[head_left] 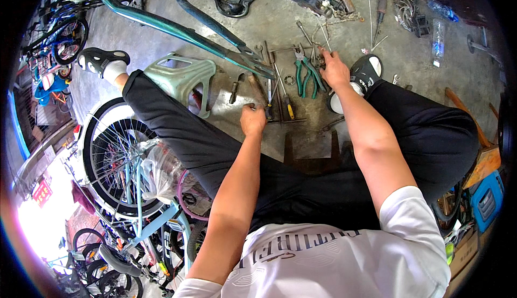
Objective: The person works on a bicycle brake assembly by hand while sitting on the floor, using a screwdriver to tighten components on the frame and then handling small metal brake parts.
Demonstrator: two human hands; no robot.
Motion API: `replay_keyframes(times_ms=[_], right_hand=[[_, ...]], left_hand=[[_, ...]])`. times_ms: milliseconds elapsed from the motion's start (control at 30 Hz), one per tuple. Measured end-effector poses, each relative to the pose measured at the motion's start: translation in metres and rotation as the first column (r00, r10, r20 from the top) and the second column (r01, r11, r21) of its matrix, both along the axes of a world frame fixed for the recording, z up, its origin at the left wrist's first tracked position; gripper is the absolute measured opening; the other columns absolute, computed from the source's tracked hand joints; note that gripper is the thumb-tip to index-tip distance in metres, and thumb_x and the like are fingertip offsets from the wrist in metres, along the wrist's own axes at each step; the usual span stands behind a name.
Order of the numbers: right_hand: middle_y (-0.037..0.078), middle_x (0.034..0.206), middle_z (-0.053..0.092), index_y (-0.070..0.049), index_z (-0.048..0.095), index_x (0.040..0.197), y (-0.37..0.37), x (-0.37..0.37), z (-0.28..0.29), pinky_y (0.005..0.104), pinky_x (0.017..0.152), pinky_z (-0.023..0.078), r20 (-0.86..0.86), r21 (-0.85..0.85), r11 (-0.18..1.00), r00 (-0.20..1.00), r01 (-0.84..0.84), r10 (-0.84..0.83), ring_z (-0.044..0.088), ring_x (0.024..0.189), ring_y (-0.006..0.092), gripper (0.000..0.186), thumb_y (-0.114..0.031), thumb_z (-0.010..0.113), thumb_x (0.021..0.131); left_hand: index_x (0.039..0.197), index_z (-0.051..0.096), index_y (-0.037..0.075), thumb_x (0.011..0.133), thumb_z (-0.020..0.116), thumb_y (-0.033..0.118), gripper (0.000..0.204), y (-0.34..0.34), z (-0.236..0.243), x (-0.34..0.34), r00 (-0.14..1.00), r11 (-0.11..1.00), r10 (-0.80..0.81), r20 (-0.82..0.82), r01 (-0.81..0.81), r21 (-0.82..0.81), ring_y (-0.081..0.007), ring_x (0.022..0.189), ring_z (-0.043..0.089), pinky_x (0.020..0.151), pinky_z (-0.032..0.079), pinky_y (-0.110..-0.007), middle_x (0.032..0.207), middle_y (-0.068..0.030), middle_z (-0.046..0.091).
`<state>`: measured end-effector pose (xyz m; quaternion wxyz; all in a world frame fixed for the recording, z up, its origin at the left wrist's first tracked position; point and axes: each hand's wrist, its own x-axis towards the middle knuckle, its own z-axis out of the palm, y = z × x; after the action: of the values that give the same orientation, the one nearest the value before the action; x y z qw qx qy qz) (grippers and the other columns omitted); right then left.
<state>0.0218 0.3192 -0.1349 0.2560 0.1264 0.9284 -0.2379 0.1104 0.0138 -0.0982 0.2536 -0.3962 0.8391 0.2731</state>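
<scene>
My left hand [252,119] is closed above the floor, its fingers curled round something small and dark that they mostly hide. Just beyond it lie a wooden-handled hammer [255,87] and a screwdriver with a yellow and black handle [290,109]. My right hand [335,72] reaches down among the tools with its fingers stretched out. Its fingertips are at a dark metal tool whose kind I cannot make out. Beside that hand lie green-handled pliers [308,77]. A small toothed ring [290,80] rests left of the pliers.
A teal bicycle frame [161,26] stretches across the far left, over a pale green stool [180,77]. A bicycle wheel [116,158] stands at my left. My shoe [367,71] is right of the tools. A plastic bottle [438,42] and a long screwdriver [381,12] lie farther right.
</scene>
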Motion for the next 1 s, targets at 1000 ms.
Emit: replay_keyframes(times_ms=[1000], right_hand=[[0.009, 0.094, 0.066, -0.001, 0.064, 0.108, 0.004, 0.052, 0.321, 0.0315, 0.067, 0.055, -0.593, -0.466, 0.803, 0.805, -0.372, 0.028, 0.068, 0.075, 0.0183, 0.034, -0.011, 0.083, 0.081]], left_hand=[[0.131, 0.063, 0.000, 0.102, 0.065, 0.016, 0.033, 0.104, 0.237, -0.023, 0.910, 0.045, 0.329, -0.254, 0.254, 0.966, -0.0180, 0.106, 0.068, 0.087, 0.057, -0.038, 0.121, -0.0079, 0.071]])
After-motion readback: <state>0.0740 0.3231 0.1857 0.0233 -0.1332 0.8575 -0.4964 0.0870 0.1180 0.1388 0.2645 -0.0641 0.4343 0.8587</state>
